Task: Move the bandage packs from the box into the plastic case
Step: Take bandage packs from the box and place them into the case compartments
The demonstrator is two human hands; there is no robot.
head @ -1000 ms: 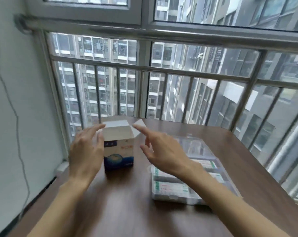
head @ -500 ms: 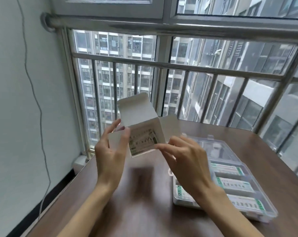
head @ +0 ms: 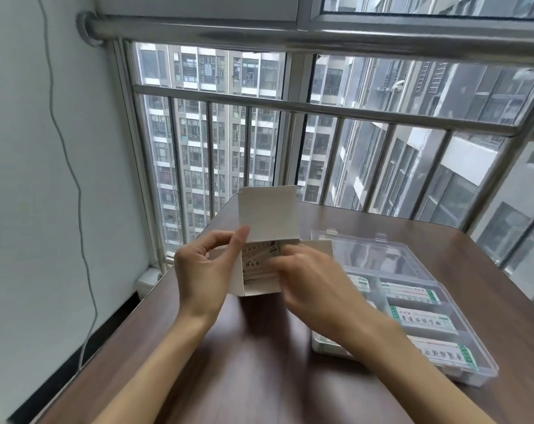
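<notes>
— White cardboard at the centre of the frame, is that the box (head: 267, 215)?

— Yes. It is held up above the brown surface (head: 259, 362), tipped with its open top toward the camera and its lid flap standing upright. Inside, printed bandage packs (head: 259, 263) sit stacked edge-on.

— Who has hold of it?

— The left hand (head: 203, 270), left of centre, grips the box's left side, thumb and curled fingers round the wall. The right hand (head: 308, 286) is just right of centre, fingers reaching into the box mouth at the packs; motion blur hides whether they pinch one, so I cannot tell its grip.

— And the plastic case?

— The plastic case (head: 480, 370) lies flat on the surface at the lower right, clear, with its transparent lid (head: 373, 255) opened back toward the window railing (head: 321, 108). Its divided compartments hold several long white packets with green ends (head: 422, 319), lying lengthwise; the right forearm covers the case's near-left part.

— Anything at the left?

— A thin cable (head: 73, 179) hangs down the pale wall.
</notes>
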